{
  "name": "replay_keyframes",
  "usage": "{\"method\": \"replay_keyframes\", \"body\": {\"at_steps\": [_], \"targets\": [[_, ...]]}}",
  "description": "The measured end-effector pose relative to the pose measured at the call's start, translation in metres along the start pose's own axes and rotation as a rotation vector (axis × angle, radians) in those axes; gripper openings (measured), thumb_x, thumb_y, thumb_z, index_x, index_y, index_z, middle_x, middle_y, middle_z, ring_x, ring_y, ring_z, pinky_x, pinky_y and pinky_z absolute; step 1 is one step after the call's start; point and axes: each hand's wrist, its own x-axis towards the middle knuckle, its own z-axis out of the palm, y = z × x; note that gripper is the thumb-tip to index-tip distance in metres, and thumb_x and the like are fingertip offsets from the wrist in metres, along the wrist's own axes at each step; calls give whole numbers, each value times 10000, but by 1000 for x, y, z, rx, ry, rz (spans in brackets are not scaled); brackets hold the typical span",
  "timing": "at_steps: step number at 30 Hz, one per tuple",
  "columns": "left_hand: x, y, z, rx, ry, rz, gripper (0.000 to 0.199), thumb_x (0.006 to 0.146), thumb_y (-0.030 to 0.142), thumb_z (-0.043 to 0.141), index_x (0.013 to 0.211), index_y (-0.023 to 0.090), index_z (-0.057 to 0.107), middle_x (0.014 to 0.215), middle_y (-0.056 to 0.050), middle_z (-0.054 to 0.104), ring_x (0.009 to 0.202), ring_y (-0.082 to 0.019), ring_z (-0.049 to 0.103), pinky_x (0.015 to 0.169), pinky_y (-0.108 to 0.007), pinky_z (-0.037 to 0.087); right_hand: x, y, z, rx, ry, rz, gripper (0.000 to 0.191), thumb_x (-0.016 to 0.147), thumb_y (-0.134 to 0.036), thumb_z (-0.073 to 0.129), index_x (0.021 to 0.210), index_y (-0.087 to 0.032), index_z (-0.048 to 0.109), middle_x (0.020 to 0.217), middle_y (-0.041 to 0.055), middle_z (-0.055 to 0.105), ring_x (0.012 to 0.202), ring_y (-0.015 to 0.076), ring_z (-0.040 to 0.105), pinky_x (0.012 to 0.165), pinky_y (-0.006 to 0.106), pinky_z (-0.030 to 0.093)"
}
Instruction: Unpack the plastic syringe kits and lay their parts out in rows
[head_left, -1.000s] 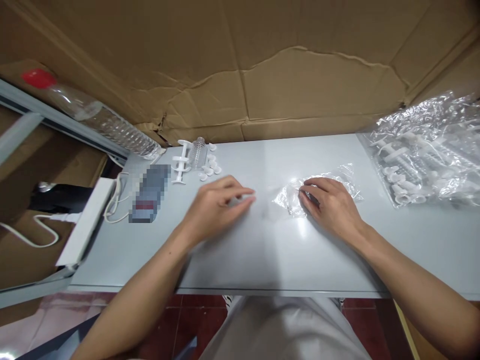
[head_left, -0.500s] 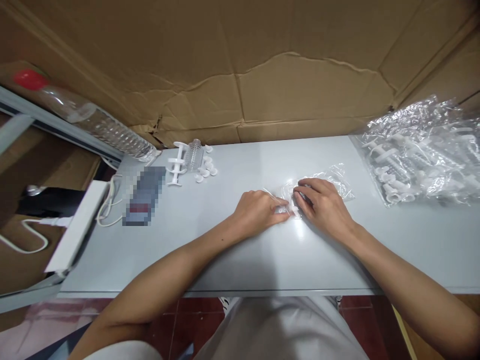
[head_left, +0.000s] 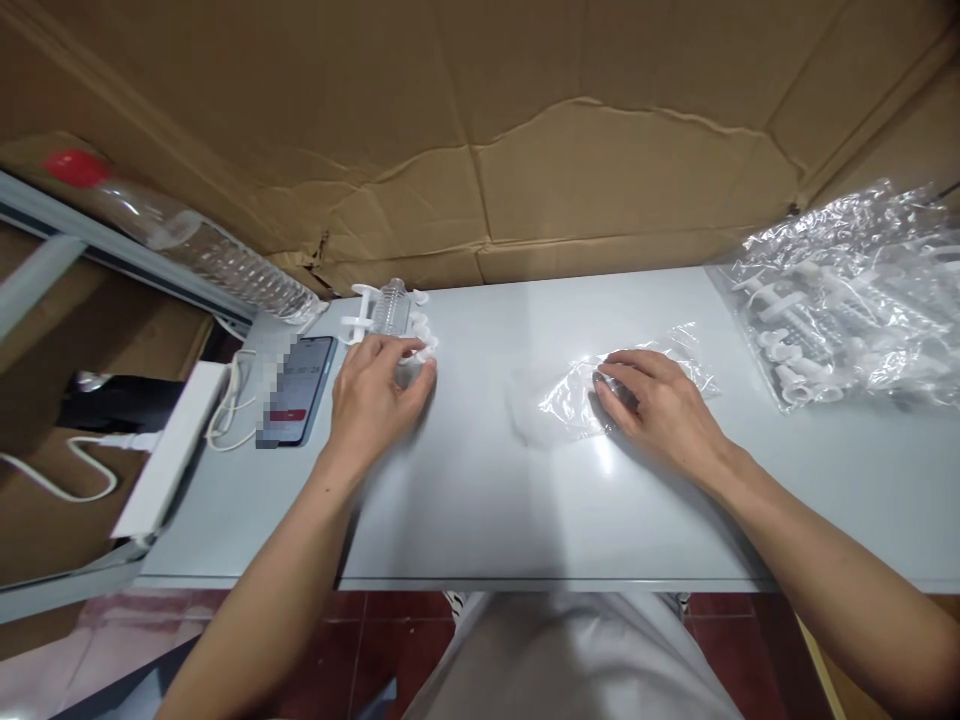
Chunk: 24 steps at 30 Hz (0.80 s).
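My left hand [head_left: 377, 392] is at the small white plastic caps [head_left: 421, 328], thumb and index finger apart and holding nothing that I can see. Some of the caps are hidden behind its fingertips. Next to them lie a clear ribbed cylinder [head_left: 391, 308] and a white plunger-like part [head_left: 363, 303], partly covered by the hand. My right hand [head_left: 654, 402] has its fingers curled over a thin clear plastic bag [head_left: 571, 398] that lies flat on the grey table [head_left: 480, 500]. The bag's left end spreads out past the fingers.
A large clear bag [head_left: 817, 330] of white parts lies at the right. At the left are a phone [head_left: 307, 390], a white power strip [head_left: 172, 450] with cables, and a water bottle [head_left: 202, 245] with a red cap. Cardboard [head_left: 630, 190] stands along the back.
My left hand has let go of the clear bag and moved left to the white caps. My right hand has stayed on the bag, whose left end now lies flatter.
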Motion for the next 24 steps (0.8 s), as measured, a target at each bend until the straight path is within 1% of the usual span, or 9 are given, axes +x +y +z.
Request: {"method": "replay_keyframes", "body": {"at_steps": [2,5,7,11,13,16,19,21,24], "targets": [[-4,-6,9,59,22,56,204,954,353,614,1064,222,724,1085,-111,744,1037,-314,663,938,-442,503,0,-1,-1,-2,8,10,247,1008,-278,588,1063,-185,811,1122,122,784,1025,276,743,966,476,602],[-9,-10,19,132,22,89,190,964,324,615,1082,224,724,1072,-109,770,1017,-323,673,919,-449,478,-1,-1,-5,-6,28,36,246,1008,-309,604,1064,-191,813,1153,125,779,1053,282,739,931,471,614],[-11,-10,21,184,39,103,178,976,318,621,1065,224,742,1082,-111,781,1019,-331,674,899,-457,445,-1,0,-9,-9,45,66,256,1012,-333,608,1077,-197,815,1186,125,772,1077,289,735,925,477,618],[-12,-10,22,235,102,74,234,995,391,636,1001,214,790,1215,-164,739,1126,-397,624,871,-494,389,0,4,-22,-12,96,170,274,1017,-369,611,1113,-210,812,1234,118,761,1100,290,733,881,463,635],[-11,-11,22,235,117,45,257,994,414,641,994,212,800,1228,-173,725,1138,-409,614,868,-498,375,1,5,-29,0,115,215,278,1010,-372,617,1118,-203,809,1222,114,765,1065,278,742,777,419,646],[-11,-14,23,222,117,50,249,1000,402,630,1016,209,786,1157,-155,751,1093,-377,642,888,-485,369,5,7,-39,2,138,256,280,999,-374,624,1112,-192,804,1204,109,775,1018,259,751,656,359,624],[-11,-13,23,208,107,87,239,1013,361,597,1114,217,759,1063,-125,786,1013,-339,669,901,-466,368,7,11,-47,-37,170,285,292,995,-405,618,1086,-203,808,1191,91,787,989,248,756,668,356,610],[-11,-13,23,201,106,104,253,1021,337,581,1175,233,752,1064,-116,798,993,-330,681,905,-465,368,8,15,-53,-61,182,322,295,984,-421,627,1073,-207,810,1176,79,795,920,235,756,648,354,594],[-10,-13,24,173,106,111,232,1029,333,583,1126,247,775,1094,-112,806,1007,-325,700,941,-481,366,8,21,-60,-99,186,372,287,978,-432,644,1077,-219,809,1179,76,793,769,203,722,626,363,568]]}}
